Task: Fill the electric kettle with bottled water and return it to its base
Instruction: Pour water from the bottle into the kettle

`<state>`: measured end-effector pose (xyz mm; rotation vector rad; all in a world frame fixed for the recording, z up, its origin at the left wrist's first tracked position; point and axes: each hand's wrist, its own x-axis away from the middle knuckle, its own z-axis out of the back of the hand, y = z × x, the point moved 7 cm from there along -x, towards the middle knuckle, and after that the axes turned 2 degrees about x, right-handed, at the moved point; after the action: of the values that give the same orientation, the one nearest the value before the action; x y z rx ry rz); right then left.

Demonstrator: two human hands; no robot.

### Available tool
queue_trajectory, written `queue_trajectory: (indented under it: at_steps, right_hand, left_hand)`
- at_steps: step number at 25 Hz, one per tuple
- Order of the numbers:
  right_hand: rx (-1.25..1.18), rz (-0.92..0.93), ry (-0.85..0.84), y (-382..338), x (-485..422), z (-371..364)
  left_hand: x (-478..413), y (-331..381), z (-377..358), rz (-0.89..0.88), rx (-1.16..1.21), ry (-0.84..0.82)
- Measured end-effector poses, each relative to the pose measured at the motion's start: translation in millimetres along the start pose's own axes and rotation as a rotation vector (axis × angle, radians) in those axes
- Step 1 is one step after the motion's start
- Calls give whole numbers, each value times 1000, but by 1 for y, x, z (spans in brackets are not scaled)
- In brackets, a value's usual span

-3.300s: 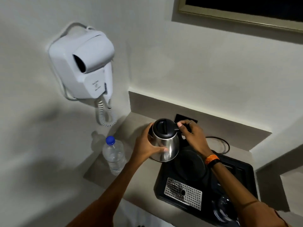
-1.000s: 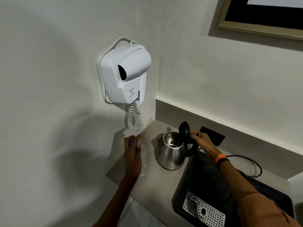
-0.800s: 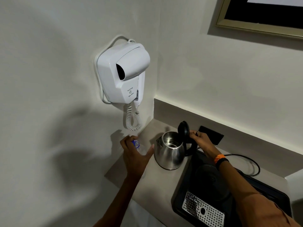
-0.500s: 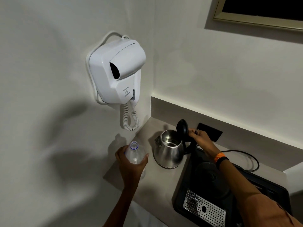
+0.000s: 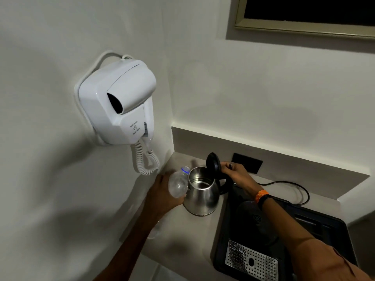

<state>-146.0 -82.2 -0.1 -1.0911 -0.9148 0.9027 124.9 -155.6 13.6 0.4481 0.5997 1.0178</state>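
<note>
the kettle (image 5: pixel 202 192) stands upright on the pale counter (image 5: pixel 182 236), lid (image 5: pixel 213 164) swung up and open, mouth exposed. it is off its base (image 5: pixel 254 218), which sits just right of the kettle on the black tray (image 5: pixel 324 236).

the left hand (image 5: pixel 162 194), left of the kettle, is closed around the body of the water bottle (image 5: pixel 179 184). the fingers wrap the far side, mostly hidden; the thumb lies on the near side. the bottle is tilted, its neck pointing toward the kettle's rim and very near it. no cap is visible on the neck, only a blue ring. no stream of water can be made out.

the right hand (image 5: pixel 236 173), right of and behind the kettle, rests at the raised lid and the top of the handle. the fingers are curled, but whether they pinch the lid or merely steady it cannot be told.

handling, as judgement: the bottle looks thin, clear plastic, soft under pressure and light as it empties; a hard squeeze would likely spurt water, so a mid-body hold with moderate pressure suits. the kettle is polished steel, rigid and smooth; it is best taken by its black handle, and will be noticeably heavier once filled. the hinged lid may drop if released.

risk: water missing the mouth and reaching the tray beside the kettle.
</note>
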Motion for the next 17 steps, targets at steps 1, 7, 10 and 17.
queue_trajectory:
  at_steps: [1,7,10,17]
  right_hand:
    - [5,-5,0,0,-1,1]
    - [1,-6,-6,-3,-1,-1]
    - [4,-8,3,-3,-2,-2]
    - [-3,3,-3,-5,0,-2]
  left_hand:
    - [-8,5,0,-6,-69,-116]
    - [-41,26,10,-200,-575,-433]
    - [-48,37,7,-268,-726,-493]
    - [-52,52,-5,-300,-850,-552]
